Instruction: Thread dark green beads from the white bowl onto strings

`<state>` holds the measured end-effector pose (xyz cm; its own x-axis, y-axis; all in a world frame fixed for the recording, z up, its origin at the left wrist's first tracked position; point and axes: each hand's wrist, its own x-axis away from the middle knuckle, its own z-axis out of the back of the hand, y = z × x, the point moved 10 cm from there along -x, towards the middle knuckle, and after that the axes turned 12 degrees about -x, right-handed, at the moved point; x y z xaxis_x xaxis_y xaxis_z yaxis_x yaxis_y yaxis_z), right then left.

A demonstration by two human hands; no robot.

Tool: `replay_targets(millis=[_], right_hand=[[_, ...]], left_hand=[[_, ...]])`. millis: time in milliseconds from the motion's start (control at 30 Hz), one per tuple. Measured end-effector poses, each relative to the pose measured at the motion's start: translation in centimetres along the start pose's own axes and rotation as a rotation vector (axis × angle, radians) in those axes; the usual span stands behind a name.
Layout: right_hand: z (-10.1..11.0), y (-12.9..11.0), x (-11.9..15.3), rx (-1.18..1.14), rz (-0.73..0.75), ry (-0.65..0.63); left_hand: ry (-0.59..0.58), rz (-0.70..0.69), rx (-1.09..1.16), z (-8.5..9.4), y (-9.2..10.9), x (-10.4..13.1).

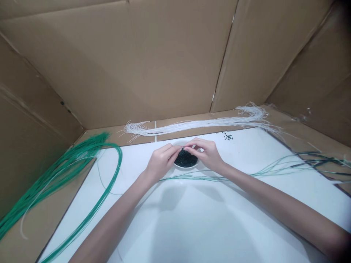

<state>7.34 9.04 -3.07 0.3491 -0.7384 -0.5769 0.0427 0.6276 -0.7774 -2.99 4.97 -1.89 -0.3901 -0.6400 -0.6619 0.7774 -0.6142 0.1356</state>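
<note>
Both hands meet above a white bowl (187, 167) filled with small dark pieces (185, 159). My left hand (163, 159) reaches in from the left, thumb and fingers pinched at the bowl's back rim. From the right, my right hand (206, 152) pinches at the same spot, its fingertips close to the left ones. Whatever is between the fingertips is too small to make out. Thin green strands (192, 177) run across the white board just in front of the bowl, passing beneath the right forearm.
Green strands in a thick bundle (68, 166) curve along the left side. A white strand bundle (189, 126) lies behind the board (131, 219). Small dark bits (228, 136) are scattered at the back. Dark-ended strands (309, 160) lie right. Cardboard walls (137, 65) enclose the area.
</note>
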Motion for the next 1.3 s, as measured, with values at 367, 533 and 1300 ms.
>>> replay_targets(millis=[367,533,1300], right_hand=[[0.0,0.4,-0.1,-0.07,-0.045,-0.015],[0.1,0.9,-0.1,-0.106,-0.071,0.001],[-0.6,2.4,-0.3,-0.365,-0.307,-0.067]], left_hand=[[0.01,0.066,0.087,0.2,-0.4,-0.1],[-0.014,0.096,0.15,-0.1,-1.0,0.0],[-0.132,0.15,0.192,-1.3,-0.7,-0.1]])
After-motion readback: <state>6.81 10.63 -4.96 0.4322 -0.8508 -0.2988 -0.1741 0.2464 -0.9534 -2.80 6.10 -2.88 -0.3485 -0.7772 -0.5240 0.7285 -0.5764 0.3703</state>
